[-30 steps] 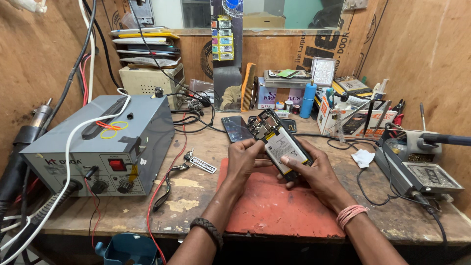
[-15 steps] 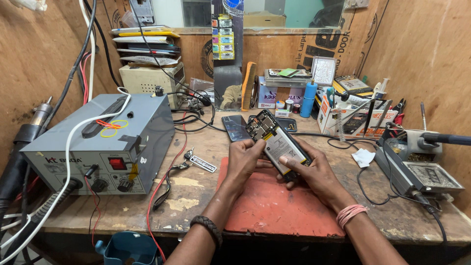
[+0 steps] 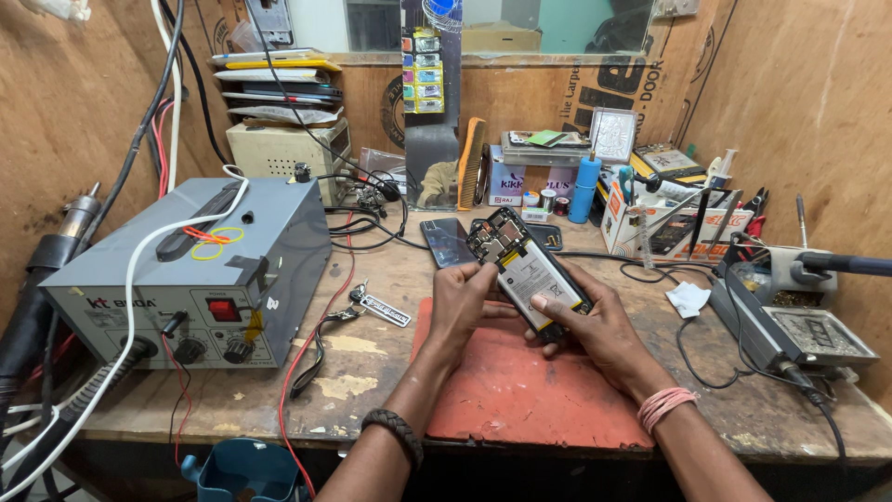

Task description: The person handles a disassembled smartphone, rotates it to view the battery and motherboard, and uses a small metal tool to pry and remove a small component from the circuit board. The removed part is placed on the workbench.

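Head view, phone: I hold the opened phone [image 3: 528, 272] over the far edge of the red mat [image 3: 520, 390], tilted, its back off so the battery and circuit board face me.
Head view, left hand: my left hand [image 3: 462, 299] grips the phone's left long edge, thumb and fingertips pinched narrow on it near the board end.
Head view, right hand: my right hand [image 3: 595, 325] cradles the phone from below and the right, fingers wrapped under, thumb lying across the battery's lower end.
Head view, left side: the grey power box [image 3: 186, 270] stands well apart from my left hand; a red wire [image 3: 321, 321] and a key tag [image 3: 383, 310] lie on the bench between.
Head view, right side: a soldering stand [image 3: 790, 316] sits well right of my wrist, with a black cable [image 3: 692, 358] looping between.
Head view, far side: a dark phone [image 3: 446, 242] lies just behind the held one; boxes and a blue bottle [image 3: 585, 189] crowd the back wall.
Head view, near side: the mat's near part runs to the bench edge [image 3: 279, 432] between my forearms.
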